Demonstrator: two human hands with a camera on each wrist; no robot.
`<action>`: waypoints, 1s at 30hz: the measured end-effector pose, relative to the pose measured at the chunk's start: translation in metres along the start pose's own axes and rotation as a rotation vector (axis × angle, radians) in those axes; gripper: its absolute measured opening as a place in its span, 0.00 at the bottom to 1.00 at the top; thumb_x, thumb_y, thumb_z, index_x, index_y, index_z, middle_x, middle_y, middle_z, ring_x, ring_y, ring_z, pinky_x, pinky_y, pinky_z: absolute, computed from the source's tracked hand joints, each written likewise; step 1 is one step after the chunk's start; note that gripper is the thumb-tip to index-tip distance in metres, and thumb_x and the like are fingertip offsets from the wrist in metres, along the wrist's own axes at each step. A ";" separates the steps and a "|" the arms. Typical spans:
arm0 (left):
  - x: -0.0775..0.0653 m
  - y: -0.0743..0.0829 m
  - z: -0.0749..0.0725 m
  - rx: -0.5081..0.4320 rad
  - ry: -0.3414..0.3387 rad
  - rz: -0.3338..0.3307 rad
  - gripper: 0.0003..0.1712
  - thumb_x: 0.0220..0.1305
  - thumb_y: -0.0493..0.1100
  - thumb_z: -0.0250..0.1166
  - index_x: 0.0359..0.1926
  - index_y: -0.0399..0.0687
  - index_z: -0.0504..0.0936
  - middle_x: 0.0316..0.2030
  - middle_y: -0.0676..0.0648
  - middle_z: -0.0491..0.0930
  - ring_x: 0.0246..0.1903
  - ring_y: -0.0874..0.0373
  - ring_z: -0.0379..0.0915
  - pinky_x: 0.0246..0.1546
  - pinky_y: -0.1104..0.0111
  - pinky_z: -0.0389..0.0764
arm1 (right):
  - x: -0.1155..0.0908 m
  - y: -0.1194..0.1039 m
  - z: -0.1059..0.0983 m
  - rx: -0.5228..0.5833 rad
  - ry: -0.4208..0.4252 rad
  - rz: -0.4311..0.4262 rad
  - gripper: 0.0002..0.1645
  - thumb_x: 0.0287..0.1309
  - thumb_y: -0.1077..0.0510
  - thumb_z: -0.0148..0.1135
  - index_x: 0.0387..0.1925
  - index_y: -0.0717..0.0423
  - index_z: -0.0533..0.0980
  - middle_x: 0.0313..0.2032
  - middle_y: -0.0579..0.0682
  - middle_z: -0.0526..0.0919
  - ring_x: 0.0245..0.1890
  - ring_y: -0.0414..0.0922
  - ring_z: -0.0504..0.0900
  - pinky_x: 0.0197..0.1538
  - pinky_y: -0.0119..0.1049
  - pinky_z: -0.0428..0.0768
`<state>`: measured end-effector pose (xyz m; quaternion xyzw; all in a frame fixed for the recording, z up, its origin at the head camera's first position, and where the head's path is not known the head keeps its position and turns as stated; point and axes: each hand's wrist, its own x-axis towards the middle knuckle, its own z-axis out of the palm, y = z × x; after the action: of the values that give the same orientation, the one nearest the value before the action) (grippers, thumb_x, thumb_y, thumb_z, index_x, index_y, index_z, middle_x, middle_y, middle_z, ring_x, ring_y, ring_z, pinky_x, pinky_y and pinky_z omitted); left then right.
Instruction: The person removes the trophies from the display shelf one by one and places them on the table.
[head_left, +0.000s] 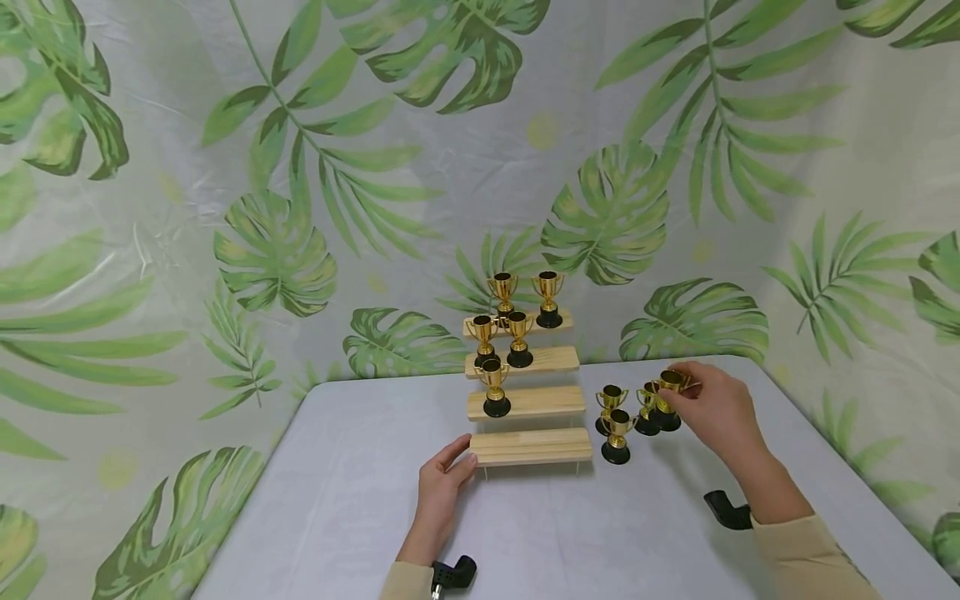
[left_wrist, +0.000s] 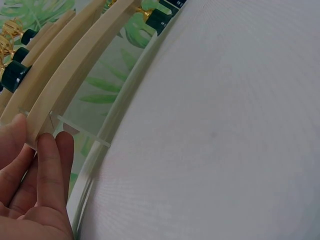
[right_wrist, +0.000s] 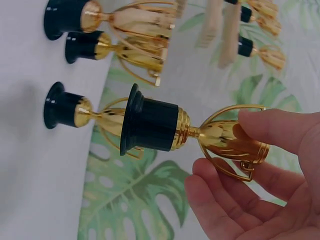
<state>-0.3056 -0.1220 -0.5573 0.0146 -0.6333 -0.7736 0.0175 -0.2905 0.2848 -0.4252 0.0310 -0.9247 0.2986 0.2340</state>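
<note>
My left hand (head_left: 438,487) holds the left end of the lowest wooden step (head_left: 531,450) of a four-tier display stand, thumb and fingers about its end in the left wrist view. My right hand (head_left: 723,412) pinches a small gold trophy cup (right_wrist: 155,125) with a black base by its bowl, right of the stand. In the right wrist view this trophy lies across the picture, nearer the camera than the others. Three similar trophies stand on the table beside it, one of them in front (head_left: 617,439).
Two trophies stand on the top tier, the nearer one at its right end (head_left: 549,300). Two are on the second tier, and one trophy (head_left: 494,389) is on the left of the third step (head_left: 543,403). A white cloth covers the table (head_left: 352,467); a leaf-print sheet (head_left: 480,167) hangs behind.
</note>
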 end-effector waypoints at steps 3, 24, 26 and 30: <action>0.001 0.000 -0.001 -0.001 -0.003 -0.001 0.26 0.65 0.39 0.70 0.64 0.42 0.79 0.64 0.41 0.74 0.53 0.56 0.79 0.48 0.69 0.82 | -0.001 0.005 0.004 -0.008 -0.015 0.011 0.26 0.60 0.52 0.71 0.56 0.59 0.79 0.37 0.57 0.84 0.34 0.53 0.83 0.26 0.41 0.78; 0.001 0.001 0.000 -0.013 0.002 -0.005 0.26 0.65 0.38 0.70 0.63 0.42 0.79 0.65 0.40 0.74 0.53 0.54 0.79 0.49 0.68 0.82 | -0.014 0.025 0.033 -0.007 -0.097 0.067 0.31 0.59 0.51 0.71 0.59 0.64 0.76 0.39 0.59 0.84 0.37 0.56 0.84 0.31 0.48 0.81; 0.001 0.001 0.000 -0.014 0.001 -0.006 0.26 0.65 0.38 0.70 0.63 0.41 0.79 0.65 0.40 0.74 0.53 0.54 0.79 0.49 0.68 0.82 | -0.015 0.026 0.035 -0.008 -0.094 0.070 0.31 0.59 0.52 0.72 0.59 0.64 0.76 0.39 0.60 0.84 0.37 0.56 0.84 0.31 0.47 0.81; 0.001 0.001 0.001 -0.017 -0.001 -0.006 0.26 0.65 0.38 0.70 0.63 0.41 0.79 0.65 0.40 0.74 0.53 0.54 0.79 0.50 0.68 0.82 | -0.016 0.029 0.039 -0.008 -0.091 0.074 0.30 0.58 0.53 0.72 0.58 0.65 0.76 0.39 0.60 0.84 0.37 0.57 0.84 0.32 0.50 0.81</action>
<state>-0.3066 -0.1217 -0.5559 0.0158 -0.6268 -0.7789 0.0150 -0.2981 0.2852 -0.4755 0.0093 -0.9362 0.3015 0.1804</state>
